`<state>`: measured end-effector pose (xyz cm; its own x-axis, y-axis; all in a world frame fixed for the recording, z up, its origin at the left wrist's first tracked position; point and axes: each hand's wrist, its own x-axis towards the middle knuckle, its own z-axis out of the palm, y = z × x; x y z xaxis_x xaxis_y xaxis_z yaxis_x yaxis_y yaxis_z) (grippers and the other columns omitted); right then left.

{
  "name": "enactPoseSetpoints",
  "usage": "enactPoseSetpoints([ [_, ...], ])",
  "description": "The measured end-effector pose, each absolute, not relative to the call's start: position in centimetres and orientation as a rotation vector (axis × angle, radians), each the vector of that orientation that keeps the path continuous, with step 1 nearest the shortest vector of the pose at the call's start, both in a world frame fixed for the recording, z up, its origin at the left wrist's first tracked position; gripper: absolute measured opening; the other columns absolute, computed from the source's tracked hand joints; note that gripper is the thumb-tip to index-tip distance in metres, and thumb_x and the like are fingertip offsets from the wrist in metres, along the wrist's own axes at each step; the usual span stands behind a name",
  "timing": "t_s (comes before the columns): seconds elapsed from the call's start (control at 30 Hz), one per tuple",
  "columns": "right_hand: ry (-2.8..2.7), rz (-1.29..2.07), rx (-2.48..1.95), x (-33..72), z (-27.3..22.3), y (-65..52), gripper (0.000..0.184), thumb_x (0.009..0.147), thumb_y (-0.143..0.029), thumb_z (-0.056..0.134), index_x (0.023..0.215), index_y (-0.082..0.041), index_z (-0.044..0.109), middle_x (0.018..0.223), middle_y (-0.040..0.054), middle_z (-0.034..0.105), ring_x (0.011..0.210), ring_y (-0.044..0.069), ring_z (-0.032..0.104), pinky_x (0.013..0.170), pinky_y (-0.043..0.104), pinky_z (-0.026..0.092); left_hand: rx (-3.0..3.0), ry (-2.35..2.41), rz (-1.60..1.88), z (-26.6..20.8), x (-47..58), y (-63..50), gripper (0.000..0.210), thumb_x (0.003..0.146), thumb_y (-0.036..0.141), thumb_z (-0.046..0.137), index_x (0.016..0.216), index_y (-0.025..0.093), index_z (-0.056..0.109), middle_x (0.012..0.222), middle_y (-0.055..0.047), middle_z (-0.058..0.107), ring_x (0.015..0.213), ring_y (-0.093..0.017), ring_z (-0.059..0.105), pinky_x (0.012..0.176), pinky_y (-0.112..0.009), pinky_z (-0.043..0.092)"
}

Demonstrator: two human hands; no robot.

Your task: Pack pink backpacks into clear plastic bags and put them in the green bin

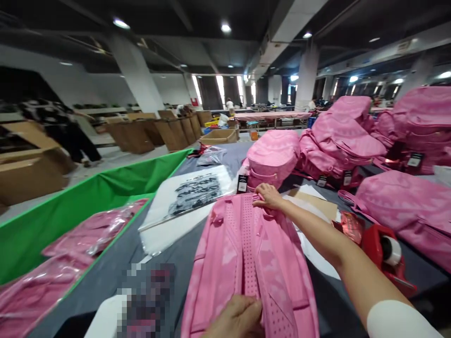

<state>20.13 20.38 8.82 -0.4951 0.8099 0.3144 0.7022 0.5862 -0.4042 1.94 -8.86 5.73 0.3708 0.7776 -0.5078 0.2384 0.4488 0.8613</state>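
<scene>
A pink camouflage backpack (248, 244) lies on the dark table with its straps and dotted back panel facing up. At its top edge, my right hand (269, 196) has its fingers closed on the fabric near the top loop. Lower down, my left hand (234, 317) is closed at the inner edge of a shoulder strap; its wrist leaves the frame at the bottom. Beyond the top edge stands another pink backpack (273, 155) with a black-and-white tag (242, 183). Clear plastic bags with black print (197, 190) lie to the left.
More pink backpacks (347, 136) are heaped at the right, near a red tape dispenser (384, 256). At the left, a green-lined bin (141, 173) holds plastic-wrapped pink bags (95, 230). Cardboard boxes (172, 134) and a person in dark trousers (66, 131) are farther back.
</scene>
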Motion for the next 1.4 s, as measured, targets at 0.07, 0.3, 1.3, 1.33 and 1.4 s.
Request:
enactPoseSetpoints([
  [0.07, -2.333, 0.277, -1.226, 20.2, 7.6, 21.1, 0.06, 0.077, -0.045, 0.086, 0.126, -0.017, 0.064, 0.135, 0.0179, 0.059, 0.127, 0.033, 0.055, 0.106, 0.05, 0.042, 1.265, 1.28, 0.469, 7.8, -0.3, -5.6, 0.074, 0.076, 0.093, 0.043, 0.077, 0.021, 0.062, 0.064, -0.008, 0.067, 0.054, -0.021, 0.061, 0.051, -0.03, 0.043],
  [0.3, -2.317, 0.209, -1.097, 19.8, 4.3, 21.0, 0.051, 0.087, -0.047, 0.075, 0.129, -0.02, 0.063, 0.131, 0.0135, 0.067, 0.124, 0.028, 0.061, 0.11, 0.047, 0.044, 1.796, 1.965, 0.872, 9.8, -7.1, 13.1, 0.048, 0.083, 0.061, 0.058, 0.098, 0.017, 0.07, 0.092, -0.012, 0.075, 0.095, -0.032, 0.07, 0.078, -0.035, 0.05],
  [1.3, -2.426, 0.45, -1.376, 19.2, -0.9, 17.4, 0.036, 0.087, -0.042, 0.079, 0.117, -0.023, 0.071, 0.113, 0.0085, 0.072, 0.105, 0.027, 0.065, 0.092, 0.038, 0.049, 2.553, 1.799, 0.383, -1.4, -5.7, 12.7, 0.025, 0.097, 0.032, 0.055, 0.105, 0.013, 0.068, 0.107, -0.018, 0.067, 0.109, -0.035, 0.058, 0.102, -0.048, 0.045],
  [1.33, -2.41, 0.462, -1.426, 18.7, -1.0, 18.3, 0.036, 0.087, -0.042, 0.079, 0.116, -0.023, 0.071, 0.112, 0.0083, 0.073, 0.104, 0.027, 0.066, 0.091, 0.038, 0.049, 2.546, 1.812, 0.379, -1.3, -5.4, 13.8, 0.025, 0.099, 0.032, 0.052, 0.102, 0.013, 0.068, 0.106, -0.018, 0.067, 0.109, -0.034, 0.058, 0.104, -0.049, 0.044],
  [1.4, -2.375, 0.44, -1.478, 17.8, -1.1, 19.4, 0.037, 0.086, -0.041, 0.08, 0.116, -0.023, 0.068, 0.112, 0.0078, 0.074, 0.104, 0.026, 0.067, 0.089, 0.036, 0.049, 2.538, 1.833, 0.388, -1.4, -4.9, 15.2, 0.029, 0.102, 0.031, 0.044, 0.101, 0.014, 0.067, 0.106, -0.017, 0.067, 0.11, -0.033, 0.058, 0.106, -0.048, 0.042],
])
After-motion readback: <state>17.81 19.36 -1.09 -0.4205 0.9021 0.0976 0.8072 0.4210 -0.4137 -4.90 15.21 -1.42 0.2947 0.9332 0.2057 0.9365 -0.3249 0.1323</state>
